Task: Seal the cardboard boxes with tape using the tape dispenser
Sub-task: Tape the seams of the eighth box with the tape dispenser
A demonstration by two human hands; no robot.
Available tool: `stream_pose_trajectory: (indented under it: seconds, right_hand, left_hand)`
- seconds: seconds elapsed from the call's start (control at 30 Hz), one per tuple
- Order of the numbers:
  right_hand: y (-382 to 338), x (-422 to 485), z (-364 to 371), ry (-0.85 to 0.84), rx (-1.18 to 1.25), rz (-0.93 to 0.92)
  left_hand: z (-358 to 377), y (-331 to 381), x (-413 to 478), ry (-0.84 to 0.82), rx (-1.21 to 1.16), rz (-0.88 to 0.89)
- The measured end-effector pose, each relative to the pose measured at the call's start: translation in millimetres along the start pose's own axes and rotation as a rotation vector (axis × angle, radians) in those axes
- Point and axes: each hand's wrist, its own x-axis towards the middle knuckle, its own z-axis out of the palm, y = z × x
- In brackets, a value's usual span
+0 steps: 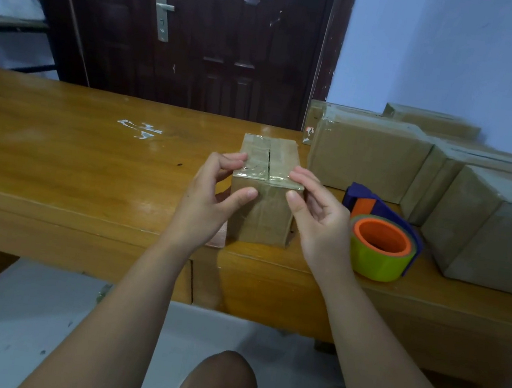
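Note:
A small cardboard box (261, 214) stands on the wooden table (73, 151) near its front edge. Clear tape lies across the near end of its top, and the centre seam between the flaps shows as a dark slit. My left hand (211, 200) presses its thumb on the box's front face and its fingers on the top left edge. My right hand (314, 215) does the same at the right corner. The tape dispenser (380, 234), blue with an orange core and a yellow-green roll, rests on the table just right of my right hand, untouched.
Several larger cardboard boxes (368, 157) are stacked along the table's right side against the pale wall. A scrap of clear tape (140, 130) sticks to the tabletop at centre left. A dark door (205, 32) stands behind the table. My knees show below the table edge.

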Motion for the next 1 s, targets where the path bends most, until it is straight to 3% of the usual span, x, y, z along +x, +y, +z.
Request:
stream_pose_trajectory:
  seconds: [0.33, 0.47, 0.57, 0.77, 0.83, 0.93, 1.0]
  right_hand:
    - [-4, 8, 0, 0.018, -0.027, 0.017]
    - [-16, 11, 3, 0.107, -0.389, 0.043]
    - [-28, -3, 13, 0.236, -0.555, -0.144]
    - [-32, -12, 10, 0.088, -0.602, -0.205]
    - [-29, -8, 5, 0.041, -0.614, -0.191]
    - [-36, 5, -5, -0.047, -0.546, -0.026]
    - [-42, 14, -11, -0.113, -0.536, 0.062]
  left_hand:
    - [8, -3, -5, 0.164, 0.2, 0.109]
    - [11, 3, -14, 0.21, 0.481, 0.226]
    - [20, 15, -23, 0.177, 0.585, 0.216]
    - [14, 25, -22, 0.104, 0.715, 0.351]
    - [7, 23, -21, 0.154, 0.798, 0.258]
    - [-3, 27, -17, 0.197, 0.867, 0.063]
    - [-9, 28, -15, 0.187, 0.858, 0.052]
